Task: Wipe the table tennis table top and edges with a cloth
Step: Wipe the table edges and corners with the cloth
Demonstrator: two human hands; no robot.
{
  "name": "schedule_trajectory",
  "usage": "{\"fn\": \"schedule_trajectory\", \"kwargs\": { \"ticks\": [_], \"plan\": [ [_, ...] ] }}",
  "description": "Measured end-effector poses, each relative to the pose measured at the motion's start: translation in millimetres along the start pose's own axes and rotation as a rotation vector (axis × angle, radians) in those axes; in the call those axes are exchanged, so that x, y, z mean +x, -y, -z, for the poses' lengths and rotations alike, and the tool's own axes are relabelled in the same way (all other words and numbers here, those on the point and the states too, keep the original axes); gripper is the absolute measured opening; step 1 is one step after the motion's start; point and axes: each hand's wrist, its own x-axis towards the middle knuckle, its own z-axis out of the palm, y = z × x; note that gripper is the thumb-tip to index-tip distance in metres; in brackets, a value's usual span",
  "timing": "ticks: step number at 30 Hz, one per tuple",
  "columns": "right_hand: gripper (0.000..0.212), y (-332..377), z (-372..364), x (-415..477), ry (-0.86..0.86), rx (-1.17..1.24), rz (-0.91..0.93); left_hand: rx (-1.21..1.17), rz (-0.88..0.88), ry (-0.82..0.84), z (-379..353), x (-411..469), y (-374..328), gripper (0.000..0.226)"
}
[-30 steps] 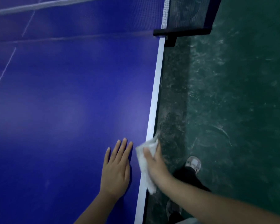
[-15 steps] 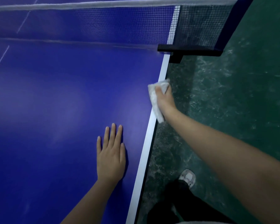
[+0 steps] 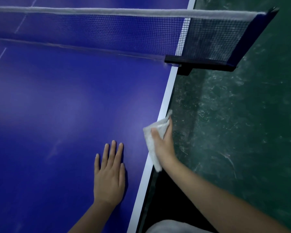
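The blue table tennis table (image 3: 65, 115) fills the left of the view, with a white line along its right edge (image 3: 166, 98). My right hand (image 3: 163, 145) grips a white cloth (image 3: 151, 142) folded over that right edge, thumb on top and fingers down the side. My left hand (image 3: 109, 172) rests flat on the table top with straight fingers, just left of the cloth.
The net (image 3: 124, 31) with its white top band crosses the far part of the table. Its black clamp (image 3: 198, 64) juts over the right edge, ahead of the cloth. Green scuffed floor (image 3: 242, 132) lies to the right.
Over the last second my right hand slid the cloth along the edge toward the net, then back toward me. My left hand stayed flat on the table top.
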Motion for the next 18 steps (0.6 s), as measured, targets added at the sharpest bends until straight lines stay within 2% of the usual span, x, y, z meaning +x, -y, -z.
{"fn": "schedule_trajectory", "kwargs": {
  "ticks": [4,7,8,10,12,13,18],
  "plan": [
    [0.07,45,7,71,-0.056,-0.051,0.079,0.015,-0.001,-0.001,0,1,1,0.053],
    [0.068,62,7,96,-0.093,-0.211,0.151,0.029,-0.002,0.002,0,1,2,0.053],
    [0.067,64,7,98,-0.104,-0.353,0.185,0.033,0.001,0.004,0,1,2,0.052],
    [0.062,65,6,97,-0.083,-0.851,0.325,0.05,0.005,0.008,1,0,1,0.052],
    [0.061,65,-4,95,0.057,-1.258,0.487,0.068,0.001,0.009,0,0,2,0.051],
    [0.062,67,-14,96,0.145,-1.35,0.527,0.068,-0.003,0.009,-1,0,2,0.051],
    [0.061,84,-88,123,0.389,-1.441,0.643,0.076,-0.009,0.018,-1,-1,4,0.052]
  ]
}}
